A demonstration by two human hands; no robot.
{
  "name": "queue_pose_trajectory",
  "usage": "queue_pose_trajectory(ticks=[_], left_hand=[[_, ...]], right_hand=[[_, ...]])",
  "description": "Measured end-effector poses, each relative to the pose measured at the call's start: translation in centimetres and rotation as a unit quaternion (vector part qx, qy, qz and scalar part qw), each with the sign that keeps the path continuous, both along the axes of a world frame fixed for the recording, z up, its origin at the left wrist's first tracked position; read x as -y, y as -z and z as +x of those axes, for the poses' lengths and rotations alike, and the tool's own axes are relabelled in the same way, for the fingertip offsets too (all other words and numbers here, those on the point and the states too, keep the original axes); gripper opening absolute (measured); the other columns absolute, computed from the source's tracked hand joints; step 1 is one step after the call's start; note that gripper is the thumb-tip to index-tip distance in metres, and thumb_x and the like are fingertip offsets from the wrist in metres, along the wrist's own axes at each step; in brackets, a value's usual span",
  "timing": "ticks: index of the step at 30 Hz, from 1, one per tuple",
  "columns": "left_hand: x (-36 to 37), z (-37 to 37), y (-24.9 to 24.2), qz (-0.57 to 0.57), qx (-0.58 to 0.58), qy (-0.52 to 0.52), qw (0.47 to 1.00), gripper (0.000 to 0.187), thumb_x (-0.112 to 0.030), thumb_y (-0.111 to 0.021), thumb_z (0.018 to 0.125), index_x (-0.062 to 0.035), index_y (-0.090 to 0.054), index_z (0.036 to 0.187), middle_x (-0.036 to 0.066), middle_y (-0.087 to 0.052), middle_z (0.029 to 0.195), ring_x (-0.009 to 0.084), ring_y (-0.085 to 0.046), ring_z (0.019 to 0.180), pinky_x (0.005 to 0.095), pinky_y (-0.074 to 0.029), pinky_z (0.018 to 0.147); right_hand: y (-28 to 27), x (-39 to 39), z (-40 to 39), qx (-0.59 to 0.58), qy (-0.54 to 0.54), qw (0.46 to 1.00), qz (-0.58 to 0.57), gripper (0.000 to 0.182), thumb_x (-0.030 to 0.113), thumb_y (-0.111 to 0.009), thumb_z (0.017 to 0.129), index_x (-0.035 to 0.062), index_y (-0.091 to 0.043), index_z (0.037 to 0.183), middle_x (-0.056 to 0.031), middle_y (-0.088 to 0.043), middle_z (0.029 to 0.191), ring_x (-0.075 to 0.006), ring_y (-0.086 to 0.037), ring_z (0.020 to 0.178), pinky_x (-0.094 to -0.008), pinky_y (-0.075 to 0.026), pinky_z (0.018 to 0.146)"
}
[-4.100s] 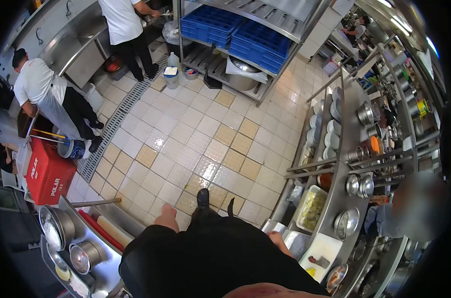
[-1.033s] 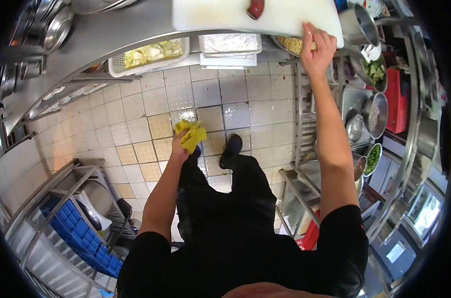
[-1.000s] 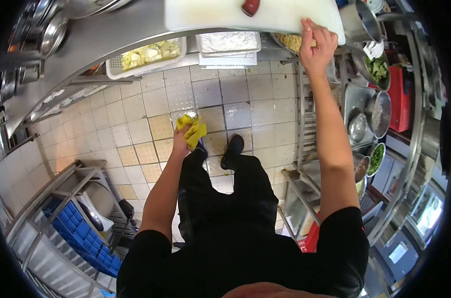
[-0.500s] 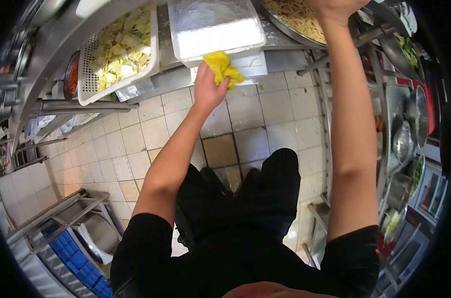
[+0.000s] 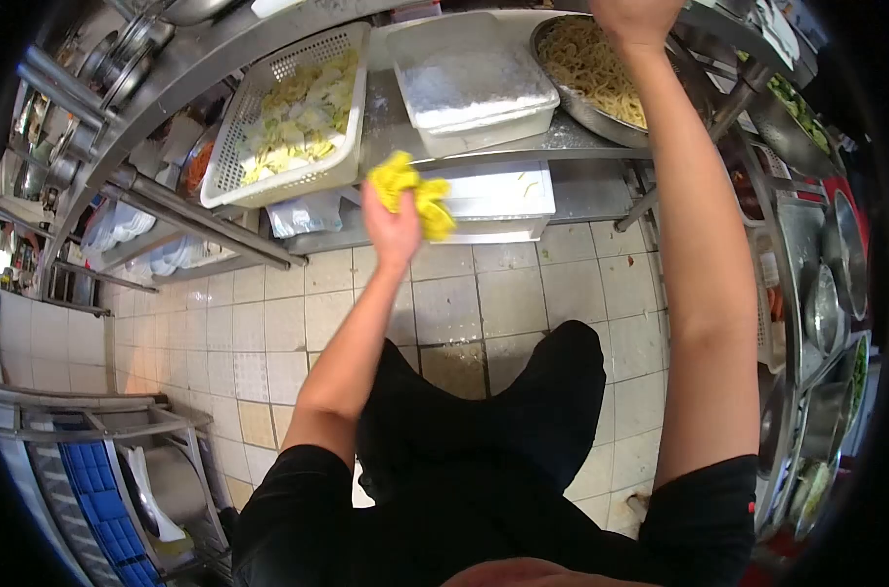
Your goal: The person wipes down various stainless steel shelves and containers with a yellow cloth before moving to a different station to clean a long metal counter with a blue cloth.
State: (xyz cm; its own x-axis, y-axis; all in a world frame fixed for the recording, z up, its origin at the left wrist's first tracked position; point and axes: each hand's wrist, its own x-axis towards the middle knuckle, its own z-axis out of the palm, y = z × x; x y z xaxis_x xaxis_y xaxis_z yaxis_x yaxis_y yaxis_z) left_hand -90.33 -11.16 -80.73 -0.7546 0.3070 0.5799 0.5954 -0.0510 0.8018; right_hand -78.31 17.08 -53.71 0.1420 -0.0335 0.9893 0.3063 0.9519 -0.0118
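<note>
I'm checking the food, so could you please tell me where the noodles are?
In the head view, the noodles are at the top, right of centre, in the metal pan beside the white tub.

Mid shelf, under worktop, L to R: cabbage basket, tub, noodle pan. Btm shelf: box below tub, plastic bag L of it. Far R: greens bowl ahead of tray w/ metal bowls. Back L: rack w/ crates, pot R of crates.

Blue crates sit on a metal rack.
</note>
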Motion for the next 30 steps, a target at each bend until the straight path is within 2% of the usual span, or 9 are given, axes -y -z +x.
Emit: queue_pose_trajectory(ticks=[1, 3, 6, 9, 13, 14, 19, 24, 30], left_hand=[[0.0, -1.4, -0.8, -0.004, 0.001, -0.054, 0.999, 0.029, -0.015, -0.058, 0.097, 0.0014, -0.057, 0.121, 0.013, -0.065, 0.115, 0.0232, -0.063, 0.105, 0.035, -0.048, 0.095], [-0.9, -6.6, -1.3, -0.154, -0.036, 0.051, 0.986, 0.039, -0.016, -0.056, 0.095, 0.0029, -0.053, 0.129, 0.025, -0.059, 0.126, 0.0393, -0.054, 0.12, 0.042, -0.038, 0.108], [-5.8, -11.4, 1.0, -0.344, -0.127, -0.041, 0.93, 0.055, -0.011, -0.053, 0.088, 0.0117, -0.042, 0.138, 0.032, -0.034, 0.151, 0.048, -0.039, 0.135, 0.0468, -0.032, 0.116], [-8.4, -13.2, 1.6, -0.402, -0.054, -0.087, 0.91, 0.059, -0.009, -0.053, 0.084, 0.013, -0.041, 0.138, 0.032, -0.032, 0.153, 0.0482, -0.038, 0.136, 0.0464, -0.033, 0.115], [-10.8, -15.7, 1.4, -0.368, -0.116, -0.125, 0.914, 0.059, -0.011, -0.056, 0.085, 0.0113, -0.042, 0.138, 0.032, -0.031, 0.154, 0.0451, -0.043, 0.134, 0.0432, -0.038, 0.113], [-11.8, -20.1, 5.2, -0.335, -0.249, -0.154, 0.896, 0.064, -0.021, -0.062, 0.085, 0.0105, -0.043, 0.137, 0.031, -0.031, 0.153, 0.0435, -0.05, 0.129, 0.0429, -0.044, 0.108], [-13.5, -21.3, -0.1, -0.462, -0.007, -0.054, 0.885, 0.073, -0.042, -0.071, 0.081, 0.0071, -0.049, 0.131, 0.031, -0.055, 0.134, 0.0403, -0.058, 0.122, 0.0447, -0.048, 0.101], [-12.3, -20.1, 1.0, -0.47, -0.078, -0.066, 0.877, 0.041, -0.024, -0.056, 0.089, 0.0016, -0.058, 0.121, 0.026, -0.064, 0.123, 0.0413, -0.06, 0.116, 0.047, -0.049, 0.097], [-6.9, -14.7, 1.7, -0.399, -0.157, -0.053, 0.902, 0.037, -0.008, -0.056, 0.079, -0.0028, -0.063, 0.115, 0.025, -0.064, 0.115, 0.0435, -0.059, 0.109, 0.0476, -0.048, 0.094]], right_hand=[[0.1, 0.2, 0.1, 0.01, -0.022, 1.0, -0.004, 0.026, 0.018, -0.065, 0.082, 0.0043, -0.054, 0.063, -0.0149, -0.055, 0.07, -0.0363, -0.052, 0.076, -0.0464, -0.04, 0.07], [0.3, 0.3, -0.1, -0.008, -0.035, 0.999, -0.003, 0.027, 0.018, -0.065, 0.083, 0.0045, -0.053, 0.063, -0.014, -0.054, 0.068, -0.0357, -0.051, 0.074, -0.0459, -0.039, 0.068], [0.5, 0.1, -0.1, -0.016, -0.044, 0.999, 0.011, 0.027, 0.018, -0.065, 0.083, 0.0048, -0.052, 0.062, -0.0132, -0.052, 0.067, -0.0351, -0.05, 0.073, -0.0459, -0.039, 0.067], [0.4, 0.0, 0.0, -0.009, -0.039, 0.999, 0.02, 0.027, 0.017, -0.064, 0.083, 0.0053, -0.052, 0.062, -0.0127, -0.051, 0.066, -0.0346, -0.049, 0.072, -0.0461, -0.038, 0.067], [0.4, 0.2, -0.4, -0.02, -0.028, 0.999, 0.018, 0.027, 0.016, -0.063, 0.084, 0.0059, -0.052, 0.062, -0.0127, -0.051, 0.065, -0.0347, -0.049, 0.071, -0.0462, -0.038, 0.067], [0.4, 0.1, -0.5, -0.025, -0.029, 0.999, 0.025, 0.027, 0.017, -0.063, 0.084, 0.0061, -0.052, 0.062, -0.0128, -0.051, 0.065, -0.0349, -0.049, 0.07, -0.0462, -0.038, 0.066], [0.7, -0.7, -1.2, -0.044, 0.017, 0.998, 0.051, 0.029, 0.019, -0.061, 0.085, 0.0067, -0.05, 0.061, -0.0129, -0.051, 0.064, -0.0356, -0.048, 0.068, -0.0462, -0.037, 0.066], [0.8, -0.9, -1.6, -0.06, 0.029, 0.996, 0.062, 0.033, 0.02, -0.061, 0.085, 0.0067, -0.047, 0.058, -0.0132, -0.051, 0.062, -0.0358, -0.049, 0.069, -0.0465, -0.038, 0.066], [0.6, -0.5, -1.2, -0.048, 0.017, 0.998, 0.035, 0.03, 0.019, -0.063, 0.083, 0.0068, -0.049, 0.059, -0.013, -0.052, 0.063, -0.0358, -0.049, 0.07, -0.0469, -0.038, 0.066]])
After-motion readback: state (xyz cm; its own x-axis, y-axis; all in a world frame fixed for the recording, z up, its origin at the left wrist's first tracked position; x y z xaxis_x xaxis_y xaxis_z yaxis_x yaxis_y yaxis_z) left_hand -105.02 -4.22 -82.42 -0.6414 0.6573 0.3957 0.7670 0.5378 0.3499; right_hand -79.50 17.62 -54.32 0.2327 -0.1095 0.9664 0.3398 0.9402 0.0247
